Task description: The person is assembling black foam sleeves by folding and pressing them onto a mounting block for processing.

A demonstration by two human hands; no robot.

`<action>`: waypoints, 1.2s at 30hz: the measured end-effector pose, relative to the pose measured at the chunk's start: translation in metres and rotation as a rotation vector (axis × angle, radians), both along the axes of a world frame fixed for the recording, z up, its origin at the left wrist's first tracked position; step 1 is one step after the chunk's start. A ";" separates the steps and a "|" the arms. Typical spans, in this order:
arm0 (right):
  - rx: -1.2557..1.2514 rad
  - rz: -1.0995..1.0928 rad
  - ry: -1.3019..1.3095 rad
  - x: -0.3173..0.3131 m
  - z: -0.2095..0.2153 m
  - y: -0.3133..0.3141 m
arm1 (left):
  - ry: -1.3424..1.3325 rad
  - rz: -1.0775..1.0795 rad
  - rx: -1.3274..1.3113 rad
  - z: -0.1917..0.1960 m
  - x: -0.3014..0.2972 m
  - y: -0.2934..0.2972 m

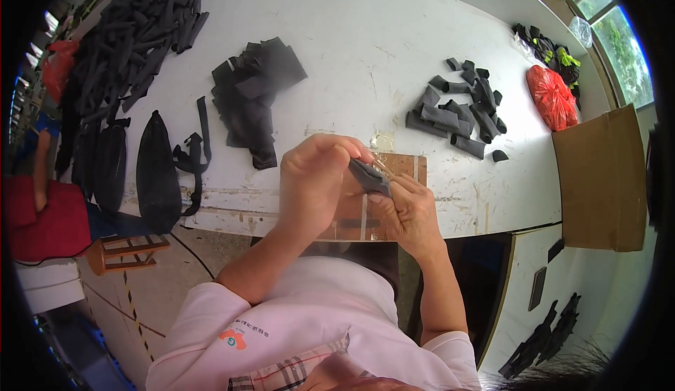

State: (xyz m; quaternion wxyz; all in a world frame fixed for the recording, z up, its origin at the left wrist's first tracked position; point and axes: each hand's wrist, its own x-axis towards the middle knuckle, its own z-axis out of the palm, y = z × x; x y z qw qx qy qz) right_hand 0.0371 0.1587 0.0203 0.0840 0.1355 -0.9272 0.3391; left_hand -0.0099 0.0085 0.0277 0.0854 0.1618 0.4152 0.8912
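Note:
A small dark grey fabric piece [369,178], folded or rolled, is between my hands above the table's near edge. My left hand [313,173] curls over its upper left end, with the fingertips against the cloth. On the other side, my right hand [411,208] pinches the piece between thumb and fingers. Thin shiny strands show by the right fingertips; I cannot make out what they are. Below lies a brown taped cardboard sheet [344,217]. Flat dark fabric pieces [253,96] are stacked beyond my left hand, and short rolled fabric tubes [460,110] lie beyond my right.
A large heap of dark fabric strips [133,40] covers the far left of the white table [351,61]. A red plastic bag [552,99] and an open cardboard box [601,180] stand at right. Another person's arm [41,173] shows at left, near a wooden stool [126,252].

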 end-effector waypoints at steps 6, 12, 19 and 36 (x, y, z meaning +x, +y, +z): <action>-0.059 -0.022 0.042 -0.002 -0.021 -0.009 | 0.026 -0.050 -0.140 -0.019 -0.006 -0.003; -0.921 0.016 -0.074 -0.020 0.035 0.020 | 0.467 0.833 -1.101 -0.089 -0.114 -0.012; -0.511 -0.561 -0.328 -0.024 -0.081 0.059 | 0.317 0.797 -1.890 -0.163 -0.209 -0.030; -0.008 -0.626 0.037 -0.020 -0.144 0.039 | 0.301 0.447 -1.449 -0.103 -0.085 -0.056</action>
